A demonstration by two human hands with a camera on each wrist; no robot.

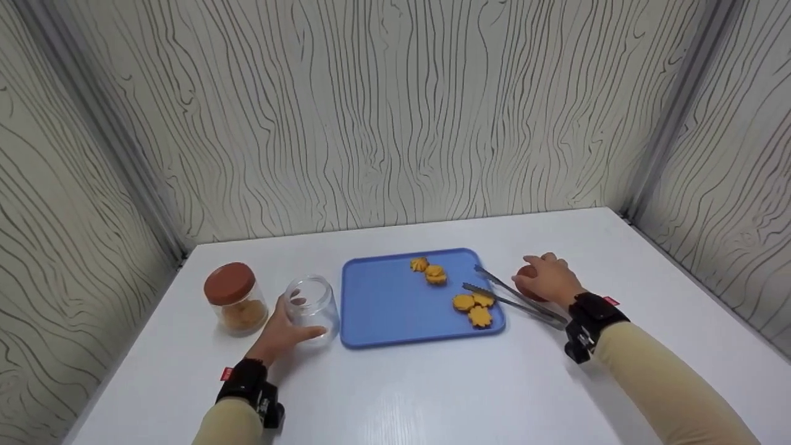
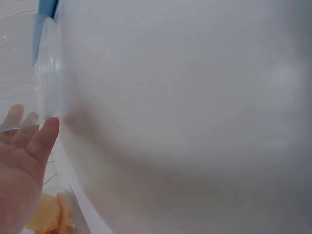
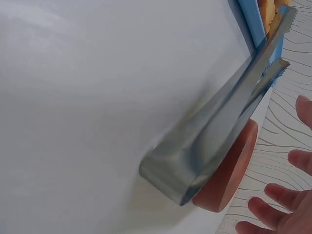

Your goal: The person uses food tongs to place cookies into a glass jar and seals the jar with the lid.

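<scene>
My left hand [image 1: 281, 334] holds a clear lidless jar [image 1: 314, 309] at the left of the blue tray [image 1: 383, 309]; its thumb lies in front and its fingertips show through the wall behind. In the left wrist view part of the jar's edge [image 2: 48, 73] shows. My right hand [image 1: 550, 279] hovers with spread fingers at a red-brown lid [image 1: 526, 285], partly hidden by the hand. The right wrist view shows the fingers [image 3: 265, 212] apart from the lid [image 3: 229, 175]. Metal tongs [image 1: 525, 306] lie beside the lid, tips over the tray's right side.
Several cookies [image 1: 480, 316] lie on the tray's right half. A second jar [image 1: 241, 312], with cookies inside and a red-brown lid on, stands at the left. Wood-grain panels [image 1: 395, 123] enclose the back and sides of the white table [image 1: 420, 395].
</scene>
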